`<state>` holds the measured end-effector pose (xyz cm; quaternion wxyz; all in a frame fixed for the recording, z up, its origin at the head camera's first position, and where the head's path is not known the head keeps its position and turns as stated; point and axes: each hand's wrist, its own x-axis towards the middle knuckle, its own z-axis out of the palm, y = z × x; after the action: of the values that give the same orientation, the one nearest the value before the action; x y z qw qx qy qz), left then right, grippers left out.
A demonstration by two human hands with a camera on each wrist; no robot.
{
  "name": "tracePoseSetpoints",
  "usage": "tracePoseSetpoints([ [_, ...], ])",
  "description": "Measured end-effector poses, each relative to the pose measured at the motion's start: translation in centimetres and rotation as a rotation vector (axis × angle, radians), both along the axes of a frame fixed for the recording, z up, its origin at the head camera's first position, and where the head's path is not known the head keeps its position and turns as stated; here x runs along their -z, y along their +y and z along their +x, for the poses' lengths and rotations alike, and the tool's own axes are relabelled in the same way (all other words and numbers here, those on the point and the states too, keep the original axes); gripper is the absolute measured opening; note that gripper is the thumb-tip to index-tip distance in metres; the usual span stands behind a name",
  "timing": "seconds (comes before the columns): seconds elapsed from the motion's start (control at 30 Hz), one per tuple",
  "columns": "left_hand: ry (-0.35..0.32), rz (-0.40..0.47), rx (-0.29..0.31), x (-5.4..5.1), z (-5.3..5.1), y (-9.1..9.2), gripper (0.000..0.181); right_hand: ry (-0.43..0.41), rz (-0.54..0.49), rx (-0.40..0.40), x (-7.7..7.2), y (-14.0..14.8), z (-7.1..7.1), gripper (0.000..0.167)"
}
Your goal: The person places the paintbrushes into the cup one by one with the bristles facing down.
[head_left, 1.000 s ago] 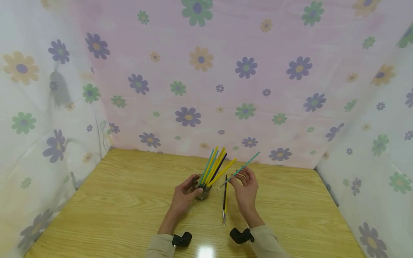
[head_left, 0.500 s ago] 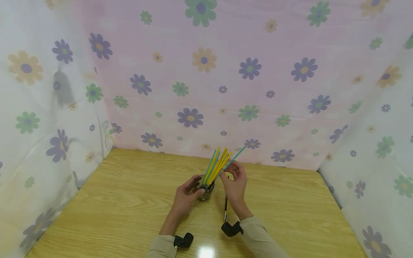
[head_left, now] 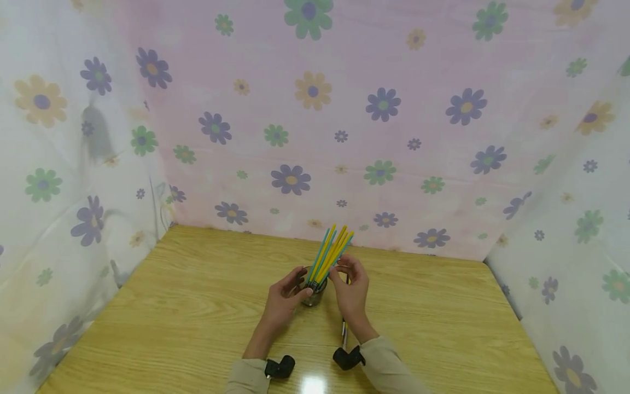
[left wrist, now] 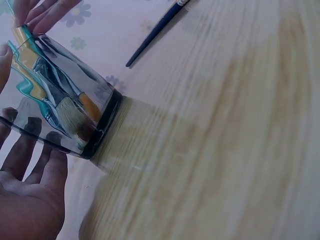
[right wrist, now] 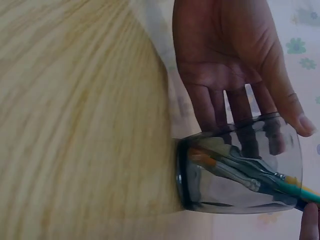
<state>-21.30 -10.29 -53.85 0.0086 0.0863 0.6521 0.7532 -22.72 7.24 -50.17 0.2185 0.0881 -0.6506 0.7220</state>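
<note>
A clear drinking glass point(head_left: 311, 300) stands on the table with several yellow, teal and dark paintbrushes point(head_left: 327, 253) leaning to the right in it, bristles down. My left hand point(head_left: 281, 305) holds the glass from its left side, with the fingers point(right wrist: 245, 120) behind the wall and the thumb near the rim. At the glass's right rim, my right hand point(head_left: 353, 290) pinches a teal paintbrush point(head_left: 346, 247) between thumb and fingers; its lower end is in among the other brushes. Bristles point(left wrist: 74, 117) press near the glass's base in the left wrist view.
To the right of the glass lie a dark paintbrush point(left wrist: 157, 32) and a yellow one, partly hidden behind my right hand in the head view. The wood-grain table point(head_left: 206, 290) meets a flowered cloth backdrop point(head_left: 339, 153) at the back and sides.
My right hand has moved left with the teal paintbrush and lowered it into the glass among the others. My left hand keeps its hold on the glass.
</note>
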Motion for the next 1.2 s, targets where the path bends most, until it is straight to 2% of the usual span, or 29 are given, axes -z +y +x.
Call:
tracePoseSetpoints([
  [0.23,-0.007,0.004,-0.009,-0.1,0.1,0.1,0.067,-0.090,-0.005,-0.018,0.4,0.3,0.7,0.029],
  [0.5,0.009,-0.006,-0.017,0.0,0.1,0.3,0.066,-0.262,-0.018,-0.053,1.5,1.9,1.6,0.034],
  [0.87,0.004,-0.032,-0.031,0.2,0.0,0.1,0.067,-0.532,-0.088,-0.014,2.2,5.3,2.1,0.038],
  [1.0,0.010,-0.030,-0.030,0.3,0.0,0.0,0.068,-0.627,-0.040,-0.025,2.5,6.4,2.1,0.040],
  [1.13,-0.001,-0.023,-0.027,0.3,0.1,0.1,0.067,-0.684,0.067,-0.079,2.3,7.2,2.1,0.048],
  [1.2,-0.009,-0.020,-0.025,0.1,0.2,0.1,0.067,-0.694,0.140,-0.081,2.0,7.1,2.2,0.050],
])
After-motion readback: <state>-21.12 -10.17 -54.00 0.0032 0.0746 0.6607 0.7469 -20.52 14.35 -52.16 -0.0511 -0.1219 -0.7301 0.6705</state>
